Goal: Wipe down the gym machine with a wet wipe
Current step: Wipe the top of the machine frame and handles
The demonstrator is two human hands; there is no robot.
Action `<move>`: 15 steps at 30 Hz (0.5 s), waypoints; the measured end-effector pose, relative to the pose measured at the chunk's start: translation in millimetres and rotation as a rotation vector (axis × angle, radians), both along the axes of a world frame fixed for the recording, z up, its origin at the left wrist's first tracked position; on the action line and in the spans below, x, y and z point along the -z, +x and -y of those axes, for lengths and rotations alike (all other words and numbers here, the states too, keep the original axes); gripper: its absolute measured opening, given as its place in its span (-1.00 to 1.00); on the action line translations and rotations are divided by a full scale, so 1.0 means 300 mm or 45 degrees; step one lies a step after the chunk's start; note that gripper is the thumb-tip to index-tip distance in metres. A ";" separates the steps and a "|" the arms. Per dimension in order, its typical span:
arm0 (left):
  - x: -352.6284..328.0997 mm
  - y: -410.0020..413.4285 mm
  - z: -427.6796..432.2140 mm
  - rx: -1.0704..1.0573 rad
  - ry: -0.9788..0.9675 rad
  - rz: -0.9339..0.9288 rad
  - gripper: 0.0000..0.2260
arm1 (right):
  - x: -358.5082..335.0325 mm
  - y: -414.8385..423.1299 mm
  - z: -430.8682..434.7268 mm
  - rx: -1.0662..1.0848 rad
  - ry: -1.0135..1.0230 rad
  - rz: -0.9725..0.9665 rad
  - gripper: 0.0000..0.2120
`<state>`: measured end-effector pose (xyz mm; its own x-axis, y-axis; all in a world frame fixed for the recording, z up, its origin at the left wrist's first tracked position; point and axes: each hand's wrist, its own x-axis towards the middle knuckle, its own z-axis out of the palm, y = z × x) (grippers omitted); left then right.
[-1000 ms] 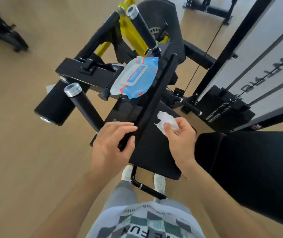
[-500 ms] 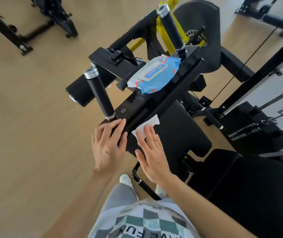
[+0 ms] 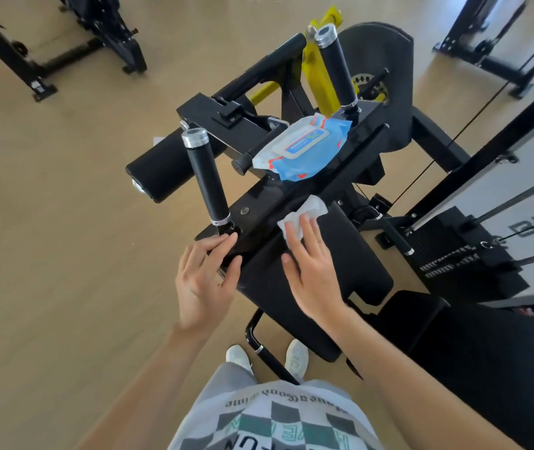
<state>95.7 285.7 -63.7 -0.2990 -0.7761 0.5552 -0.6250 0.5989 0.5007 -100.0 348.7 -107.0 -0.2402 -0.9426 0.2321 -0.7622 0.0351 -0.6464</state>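
The right hand lies flat on the black pad of the gym machine, its fingers spread a little and pressing the wet wipe down; they are not curled round it, only laid over it. About half of the wipe shows beyond the fingertips, bunched against the raised black bar that runs diagonally past them. To the left of those fingers, the left hand braces on the glossy frame plate, fingers apart and resting on its near edge, gripping nothing that I can see.

The step in hand looks like wiping the pad along that bar. To do it well, I would keep the palm low and the pressure even, so the wipe travels with the fingers instead of rolling up ahead of them, and flatten the bunched end first. The left hand should stay as the steadying point.

Just beyond the left fingertips stands the upright handle grip, likely the next surface. Further out, well beyond both hands, the blue wipe pack lies on the frame, handy for a fresh sheet.
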 end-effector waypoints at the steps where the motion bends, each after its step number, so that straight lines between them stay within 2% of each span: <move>1: 0.002 0.008 0.005 0.019 0.004 0.000 -0.72 | 0.003 0.038 -0.028 -0.039 -0.017 -0.032 -0.47; 10: 0.029 0.061 0.051 0.219 0.074 -0.100 -0.77 | -0.002 0.307 -0.160 -0.201 -0.052 -0.362 -0.45; 13: 0.042 0.072 0.076 0.272 0.056 -0.124 -0.78 | 0.004 0.321 -0.156 -0.157 -0.012 -0.309 -0.41; 15: 0.047 0.072 0.084 0.288 0.032 -0.128 -0.78 | 0.000 0.311 -0.152 -0.084 -0.010 -0.153 -0.41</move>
